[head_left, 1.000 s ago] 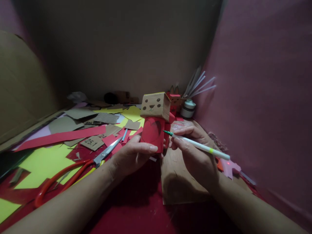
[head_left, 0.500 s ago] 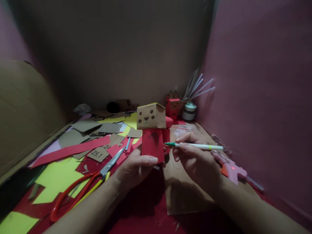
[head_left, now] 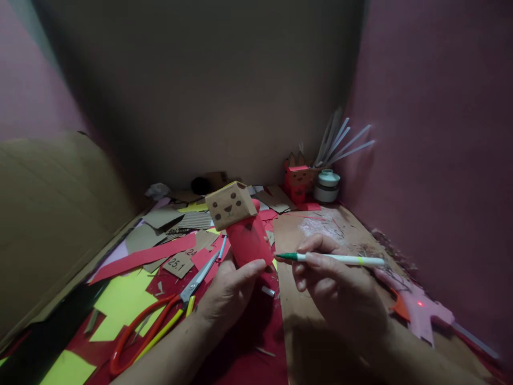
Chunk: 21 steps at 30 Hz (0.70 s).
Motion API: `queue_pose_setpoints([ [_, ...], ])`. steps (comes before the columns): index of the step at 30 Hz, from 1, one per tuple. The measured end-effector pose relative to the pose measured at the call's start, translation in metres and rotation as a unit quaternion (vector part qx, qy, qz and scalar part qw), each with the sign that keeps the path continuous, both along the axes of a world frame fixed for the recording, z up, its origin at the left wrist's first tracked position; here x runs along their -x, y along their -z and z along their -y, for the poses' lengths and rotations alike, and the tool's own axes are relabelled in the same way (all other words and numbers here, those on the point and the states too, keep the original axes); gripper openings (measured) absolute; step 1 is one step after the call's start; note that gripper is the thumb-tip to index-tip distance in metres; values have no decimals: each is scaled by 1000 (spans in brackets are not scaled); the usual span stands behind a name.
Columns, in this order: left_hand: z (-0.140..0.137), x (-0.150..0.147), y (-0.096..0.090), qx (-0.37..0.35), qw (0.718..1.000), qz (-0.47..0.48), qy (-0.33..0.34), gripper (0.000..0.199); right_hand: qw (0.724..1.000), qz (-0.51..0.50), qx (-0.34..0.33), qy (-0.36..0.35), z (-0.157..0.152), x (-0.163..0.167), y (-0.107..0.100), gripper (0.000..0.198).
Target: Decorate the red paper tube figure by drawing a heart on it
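My left hand (head_left: 232,289) grips the lower part of a paper animal figure (head_left: 249,243), its thumb across the front. The figure has a red paper body with a dark smudge and a brown cardboard box head (head_left: 231,207) with drawn spots, a nose and a mouth. It leans over to the left. Between the thumb and fingers of my right hand (head_left: 332,278) is a white marker pen (head_left: 340,260) with a green tip. That tip points at the body's right side, with a small gap between them. Red-handled scissors (head_left: 160,315) lie beside my left forearm.
Paper and cardboard scraps (head_left: 176,262) cover the left side. A pink glue gun (head_left: 420,305) with a lit red light lies at right. At the back stand a second red figure (head_left: 297,184), a lidded jar (head_left: 327,187) and several glue sticks (head_left: 348,141). Walls close in the sides.
The figure has tilted to the left and turned in my left hand. My right hand with the marker has moved slightly right and down. The whole view has shifted a little.
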<state>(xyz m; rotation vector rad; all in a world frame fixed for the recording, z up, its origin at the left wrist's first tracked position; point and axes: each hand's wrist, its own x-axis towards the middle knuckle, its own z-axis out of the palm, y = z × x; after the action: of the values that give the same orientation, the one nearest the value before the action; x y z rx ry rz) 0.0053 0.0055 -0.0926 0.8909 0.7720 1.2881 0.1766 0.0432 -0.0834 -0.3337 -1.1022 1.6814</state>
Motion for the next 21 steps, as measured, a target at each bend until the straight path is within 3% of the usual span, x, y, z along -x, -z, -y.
queue_pose_setpoints([
  [5, -1, 0, -1, 0, 994, -29, -107, 29, 999, 14, 28, -17, -1, -1, 3, 9],
  [9, -4, 0, -5, -17, 985, -25, -168, 44, 998, 10, 54, -27, -2, -1, 4, 10],
  [16, -11, 8, -4, -6, 982, -38, -183, 31, 997, 1, 72, -24, -5, 2, 5, 17],
  [21, -12, 11, 9, -25, 982, -51, -179, 37, 995, -9, 100, -27, 2, 7, 6, 24],
])
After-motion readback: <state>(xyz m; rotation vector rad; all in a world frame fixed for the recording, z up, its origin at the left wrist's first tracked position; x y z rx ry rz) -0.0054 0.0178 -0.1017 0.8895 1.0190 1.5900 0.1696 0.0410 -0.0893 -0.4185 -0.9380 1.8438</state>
